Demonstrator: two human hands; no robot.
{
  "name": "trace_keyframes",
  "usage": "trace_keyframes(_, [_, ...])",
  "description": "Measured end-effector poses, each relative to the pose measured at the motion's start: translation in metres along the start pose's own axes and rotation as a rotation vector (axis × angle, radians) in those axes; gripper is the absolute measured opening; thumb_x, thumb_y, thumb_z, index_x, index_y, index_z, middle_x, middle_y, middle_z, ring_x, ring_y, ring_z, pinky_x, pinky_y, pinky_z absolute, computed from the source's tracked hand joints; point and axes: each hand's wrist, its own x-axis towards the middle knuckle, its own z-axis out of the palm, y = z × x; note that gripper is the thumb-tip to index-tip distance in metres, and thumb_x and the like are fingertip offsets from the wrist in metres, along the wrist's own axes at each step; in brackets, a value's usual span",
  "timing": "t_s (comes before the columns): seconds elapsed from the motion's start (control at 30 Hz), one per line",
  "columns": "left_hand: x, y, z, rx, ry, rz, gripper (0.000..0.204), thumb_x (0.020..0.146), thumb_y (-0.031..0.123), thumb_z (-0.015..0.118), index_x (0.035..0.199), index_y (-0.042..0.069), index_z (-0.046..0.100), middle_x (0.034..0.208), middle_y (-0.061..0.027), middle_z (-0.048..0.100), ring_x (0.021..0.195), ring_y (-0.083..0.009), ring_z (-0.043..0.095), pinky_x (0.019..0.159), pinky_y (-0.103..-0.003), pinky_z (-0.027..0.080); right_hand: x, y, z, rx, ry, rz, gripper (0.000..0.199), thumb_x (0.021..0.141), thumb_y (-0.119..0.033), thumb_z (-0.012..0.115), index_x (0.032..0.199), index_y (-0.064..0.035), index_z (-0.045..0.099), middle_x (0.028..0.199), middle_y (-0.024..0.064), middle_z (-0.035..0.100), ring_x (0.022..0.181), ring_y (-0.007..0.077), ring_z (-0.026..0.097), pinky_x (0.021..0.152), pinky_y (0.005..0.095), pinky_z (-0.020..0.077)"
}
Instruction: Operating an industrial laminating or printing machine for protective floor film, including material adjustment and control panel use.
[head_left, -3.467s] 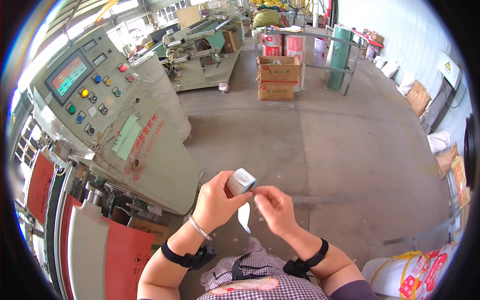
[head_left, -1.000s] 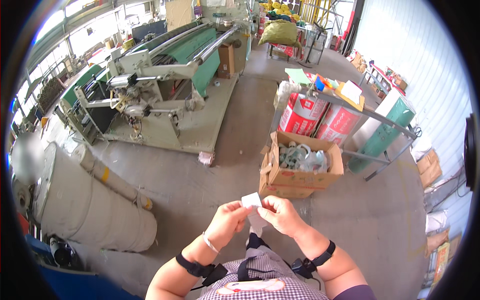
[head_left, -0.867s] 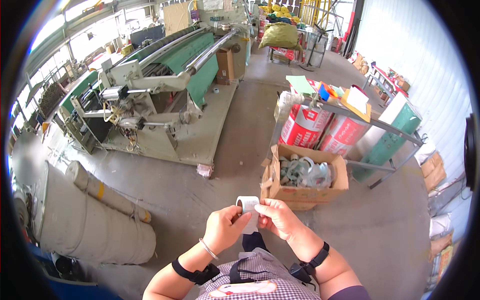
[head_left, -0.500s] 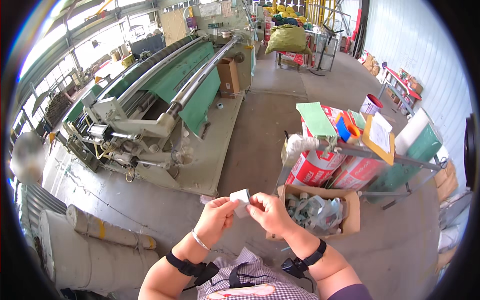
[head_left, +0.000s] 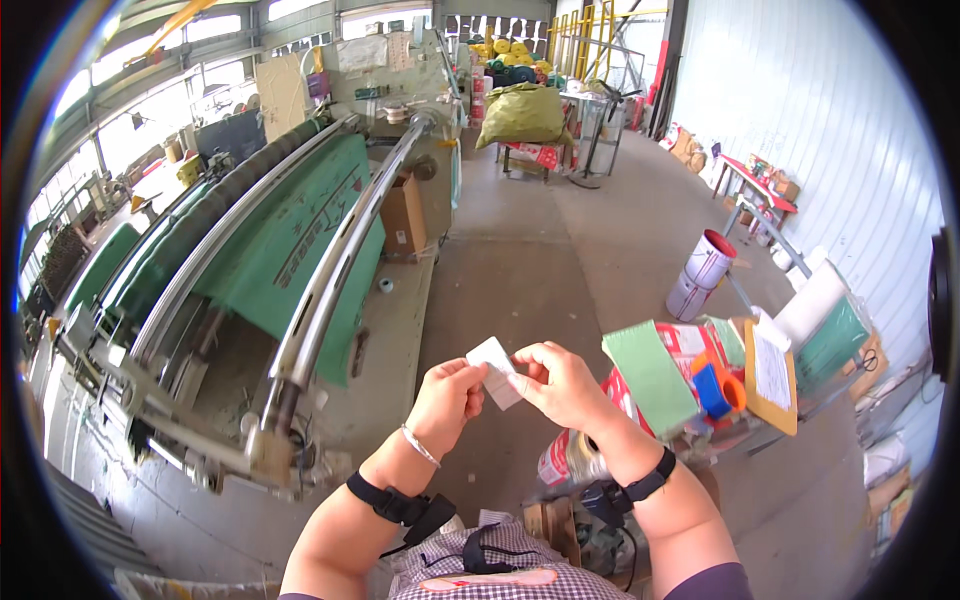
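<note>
In front of my body I hold a small white paper-like piece (head_left: 495,372), with a crease across it; its exact kind I cannot make out. My left hand (head_left: 452,398) is closed, pinching its left edge between thumb and fingers. At the right edge, my right hand (head_left: 560,385) pinches it with thumb and forefinger, the other fingers curled. Both hands are held up over the floor, between the machine and the cluttered stand. Black straps with small devices sit on both wrists, and a bracelet is on the left.
At left stands a long machine with rollers (head_left: 330,270) and green sheeting (head_left: 290,240). The stand at right bears a green pad (head_left: 650,375), an orange and blue tape dispenser (head_left: 718,388) and a clipboard (head_left: 770,375). Farther off are stacked buckets (head_left: 700,275) and a bulky sack (head_left: 523,115).
I have moved forward, so the machine and the stand now lie closer and lower in view. The white piece is still in both hands, tilted differently with more of its flat face showing.
</note>
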Motion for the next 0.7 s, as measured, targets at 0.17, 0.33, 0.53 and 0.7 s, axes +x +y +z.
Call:
trace_keyframes(0.17, [0.105,0.065,-0.016,-0.155,-0.017,0.006,0.017,0.092,0.011,0.059,0.077,0.009,0.052,0.064,0.0044,0.043,0.053,-0.0058,0.039,0.047,-0.021,0.032,0.106,0.005,-0.009,-0.228,0.099,-0.219,0.05,0.074,-0.014,0.08,0.117,-0.0079,0.054,0.106,0.0094,0.055,0.093,0.0253,0.06,0.081,0.0375,0.0519])
trace_keyframes(0.33, [0.204,0.106,-0.036,-0.254,-0.153,-0.179,0.023,0.094,0.015,0.057,0.073,0.014,0.046,0.062,0.0073,0.038,0.051,-0.0045,0.032,0.047,-0.021,0.028,0.214,0.048,-0.003,-0.386,0.136,-0.486,0.05,0.07,-0.011,0.08,0.114,-0.0069,0.057,0.106,0.0082,0.056,0.093,0.0299,0.061,0.077,0.04,0.0532])
trace_keyframes(0.53, [0.338,0.147,-0.035,-0.228,-0.12,-0.243,0.023,0.093,0.017,0.057,0.072,0.015,0.046,0.061,0.0077,0.038,0.049,-0.005,0.032,0.046,-0.022,0.028,0.335,0.122,-0.022,-0.37,0.144,-0.654,0.036,0.073,-0.008,0.077,0.106,-0.0062,0.062,0.105,0.0081,0.057,0.087,0.0265,0.063,0.071,0.0379,0.0549])
trace_keyframes(0.7, [0.452,0.186,-0.002,-0.172,-0.094,-0.276,0.023,0.092,0.018,0.057,0.071,0.015,0.046,0.061,0.0084,0.039,0.048,-0.0046,0.033,0.045,-0.021,0.029,0.425,0.195,-0.053,-0.379,0.182,-0.647,0.026,0.076,-0.008,0.074,0.1,-0.0072,0.063,0.099,0.0069,0.058,0.082,0.0255,0.063,0.072,0.037,0.0557])
